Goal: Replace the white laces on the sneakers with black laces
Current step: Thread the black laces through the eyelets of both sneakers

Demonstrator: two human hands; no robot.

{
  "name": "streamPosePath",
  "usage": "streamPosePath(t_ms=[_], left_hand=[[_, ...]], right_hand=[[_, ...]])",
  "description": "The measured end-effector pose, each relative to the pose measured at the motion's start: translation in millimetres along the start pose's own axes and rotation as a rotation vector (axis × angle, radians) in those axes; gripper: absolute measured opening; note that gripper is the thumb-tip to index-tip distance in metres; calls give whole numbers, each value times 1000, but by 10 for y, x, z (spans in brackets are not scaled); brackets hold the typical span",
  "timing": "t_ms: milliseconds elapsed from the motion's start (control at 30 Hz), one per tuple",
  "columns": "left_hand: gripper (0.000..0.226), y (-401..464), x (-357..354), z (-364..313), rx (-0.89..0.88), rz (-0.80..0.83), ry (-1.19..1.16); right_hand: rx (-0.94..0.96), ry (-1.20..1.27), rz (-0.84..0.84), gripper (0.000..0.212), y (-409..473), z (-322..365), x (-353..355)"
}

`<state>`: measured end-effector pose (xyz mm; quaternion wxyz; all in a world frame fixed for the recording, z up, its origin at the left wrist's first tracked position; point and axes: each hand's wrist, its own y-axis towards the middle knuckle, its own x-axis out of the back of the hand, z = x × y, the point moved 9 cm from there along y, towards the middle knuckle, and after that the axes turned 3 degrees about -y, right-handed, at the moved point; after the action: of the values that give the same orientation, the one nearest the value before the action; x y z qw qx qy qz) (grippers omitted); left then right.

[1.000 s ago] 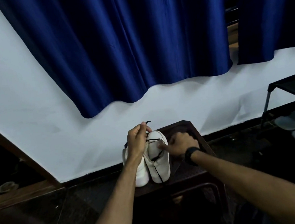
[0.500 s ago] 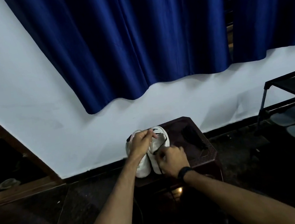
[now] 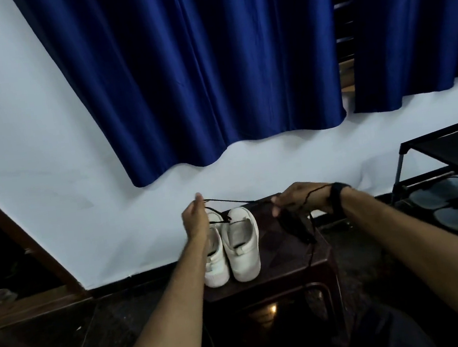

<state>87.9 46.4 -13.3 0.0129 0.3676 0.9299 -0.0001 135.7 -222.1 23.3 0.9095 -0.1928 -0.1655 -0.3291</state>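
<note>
Head view: two white sneakers (image 3: 231, 245) stand side by side on a dark stool (image 3: 287, 261), heels toward the camera, near its left edge and reaching toward its far edge. A black lace (image 3: 232, 201) runs taut between the two raised hands above the shoes' toes. The left hand (image 3: 196, 220) pinches one end between fingertips and thumb, just above the left shoe. The right hand (image 3: 301, 199) curls its fingers around the other stretch, with lace looped over its back toward the wrist, where a dark band sits. A further length drops from the left hand to the right shoe's eyelets (it seems already threaded there, though the detail is small).

The step in hand looks like lacing the right shoe in black, with slack being drawn out and evened. No white lace shows on either shoe. The next move probably calls for finding a free tip and steering it into the next eyelet, while keeping the loop on the right hand from snagging.

A dark bundle (image 3: 296, 227) lies near the stool's right edge, possibly the second lace.

No brand, label or writing is legible anywhere.
</note>
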Motion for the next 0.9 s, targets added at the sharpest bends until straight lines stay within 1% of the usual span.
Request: streamPosePath(t_ms=[33, 67, 133, 167, 200, 233, 267, 300, 333, 367, 400, 433, 467, 500, 533, 567, 633, 667, 700, 733, 767, 800, 833, 867, 900], left_hand=[[39, 26, 100, -16, 15, -76, 21], [33, 29, 148, -11, 25, -109, 81], [20, -69, 109, -35, 18, -108, 193], [24, -156, 41, -99, -12, -83, 194], [24, -208, -85, -168, -85, -25, 179], [18, -265, -242, -262, -181, 63, 182], [10, -333, -437, -347, -267, 184, 206], [8, -430, -643, -394, -300, 332, 217], [13, -494, -822, -348, -275, 471, 224], [21, -604, -953, -308, -209, 589, 229], [31, -681, -1020, -260, -147, 651, 228], [41, -689, -1030, -221, -106, 650, 220], [45, -678, -1012, -226, -100, 616, 197], [46, -605, -947, -215, -98, 549, 180], [46, -497, -837, -199, -85, 448, 161], [46, -341, -666, -150, -42, 303, 120], [42, -130, -194, -72, 65, -45, 4], [39, -70, 11, -7, 101, -191, 12], [37, -44, 135, 51, 129, -270, 64], [33, -67, 182, 70, 142, -297, 91], [31, -97, 156, 83, 144, -291, 69], [30, -155, 53, 62, 130, -232, 2], [32, -183, -78, 36, 71, -145, -25], [28, -236, -224, -50, -24, -41, -18], [19, -303, -391, -112, -99, 78, 29]], right_hand=[[11, 56, -1, 37, -38, 10, 81], [25, 102, -14, 35, -51, 9, 166], [39, 107, -58, 33, -85, 43, 279], [49, 79, -77, 32, -95, 85, 279], [62, 36, -87, 30, -58, 104, 265], [74, -9, -95, 29, -24, 161, 220], [91, -67, -102, 29, 54, 202, 163], [104, -125, -101, 29, 146, 241, 87], [111, -188, -107, 29, 262, 259, 33], [104, -234, -124, 29, 340, 292, -5], [95, -263, -149, 29, 410, 319, -12], [87, -273, -174, 29, 456, 351, -10], [83, -268, -194, 30, 487, 371, -3], [72, -235, -211, 30, 495, 370, 12], [55, -157, -214, 29, 505, 329, 44], [39, -46, -199, 29, 512, 261, 79], [34, 171, -132, 30, 525, 120, 131], [47, 254, -114, 28, 521, 82, 169], [71, 335, -105, 26, 507, 79, 210], [100, 429, -105, 24, 509, 93, 245], [129, 537, -107, 22, 521, 142, 265], [153, 641, -113, 21, 545, 204, 270], [173, 726, -123, 21, 582, 265, 264], [190, 787, -135, 21, 625, 330, 247], [202, 829, -143, 21, 676, 390, 216]])
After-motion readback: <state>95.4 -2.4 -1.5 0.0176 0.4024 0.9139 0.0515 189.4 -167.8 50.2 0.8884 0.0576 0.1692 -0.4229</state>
